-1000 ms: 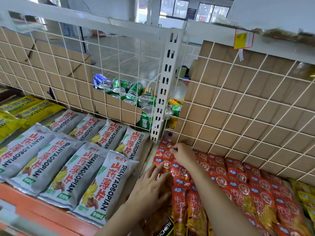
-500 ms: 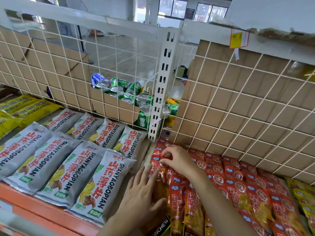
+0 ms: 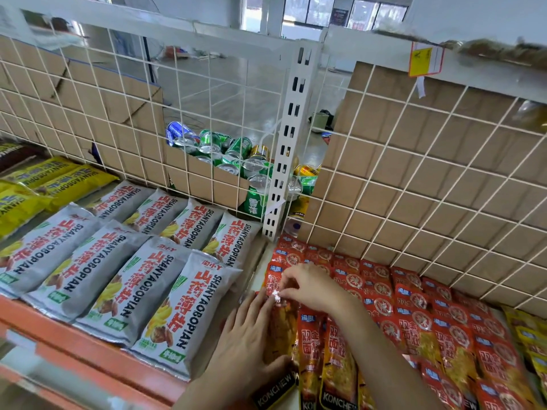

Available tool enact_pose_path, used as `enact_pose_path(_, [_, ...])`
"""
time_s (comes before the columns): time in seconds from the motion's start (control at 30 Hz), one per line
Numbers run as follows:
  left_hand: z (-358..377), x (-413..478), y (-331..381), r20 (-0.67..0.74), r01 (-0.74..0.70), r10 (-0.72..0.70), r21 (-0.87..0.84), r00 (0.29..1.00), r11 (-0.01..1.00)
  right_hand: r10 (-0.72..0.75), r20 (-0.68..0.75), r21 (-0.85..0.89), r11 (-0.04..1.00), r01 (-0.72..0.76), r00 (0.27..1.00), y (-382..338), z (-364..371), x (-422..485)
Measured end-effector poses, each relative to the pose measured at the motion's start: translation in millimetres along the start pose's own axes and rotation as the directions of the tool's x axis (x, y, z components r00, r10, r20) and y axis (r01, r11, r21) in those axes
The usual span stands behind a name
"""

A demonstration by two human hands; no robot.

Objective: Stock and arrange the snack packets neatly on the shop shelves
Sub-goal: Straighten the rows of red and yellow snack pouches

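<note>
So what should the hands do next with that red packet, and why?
Probably lay the red packet flat and slide it level with the red rows beside it: the right hand pinches its crinkled top edge, the left hand lies flat on its lower part, at the left end of those rows.

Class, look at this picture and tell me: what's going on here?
A person is stocking a shop shelf. The right hand pinches the top edge of a snack packet at the left end of the red packets, while the left hand lies flat on it. Grey packets lie in neat rows to the left; cans sit behind the wire grid.
</note>
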State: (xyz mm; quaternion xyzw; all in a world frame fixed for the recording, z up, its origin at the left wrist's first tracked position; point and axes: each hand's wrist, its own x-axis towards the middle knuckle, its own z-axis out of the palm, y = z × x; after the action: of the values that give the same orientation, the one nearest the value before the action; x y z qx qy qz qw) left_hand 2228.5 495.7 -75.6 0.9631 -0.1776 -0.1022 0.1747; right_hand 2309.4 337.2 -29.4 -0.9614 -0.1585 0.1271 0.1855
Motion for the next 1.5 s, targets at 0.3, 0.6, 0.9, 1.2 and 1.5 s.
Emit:
enact_pose_path(0.3, [-1.1,-1.4,-5.0,0.003,-0.036,0.036,0.069,0.999,0.997,0.057,0.008,0.128,0.990,-0.058,0.998,-2.6,2.4,-3.1])
enact_pose_path(0.6, [-1.1,-9.5,-3.4,-0.071,-0.001,0.005,0.056,0.997,0.998,0.236,-0.171,0.273,0.944,-0.184,0.957,2.2,3.8,-6.8])
enact_pose_path(0.9, [6.2,-13.8,-11.6,-0.086,-0.115,0.112,-0.027,0.990,0.993,0.360,-0.167,0.369,0.886,-0.281,0.918,-0.8,10.7,-7.2])
enact_pose_path(1.2, [7.5,-11.8,-17.2,0.006,-0.260,0.261,-0.064,0.965,0.963,0.409,-0.054,0.529,0.785,-0.321,0.911,-4.4,8.2,-12.2])
enact_pose_path(1.5, [9.5,-14.9,-17.7,0.078,-0.255,0.263,-0.099,0.962,0.962,0.392,-0.001,0.558,0.763,-0.324,0.920,-5.4,4.3,-17.8])
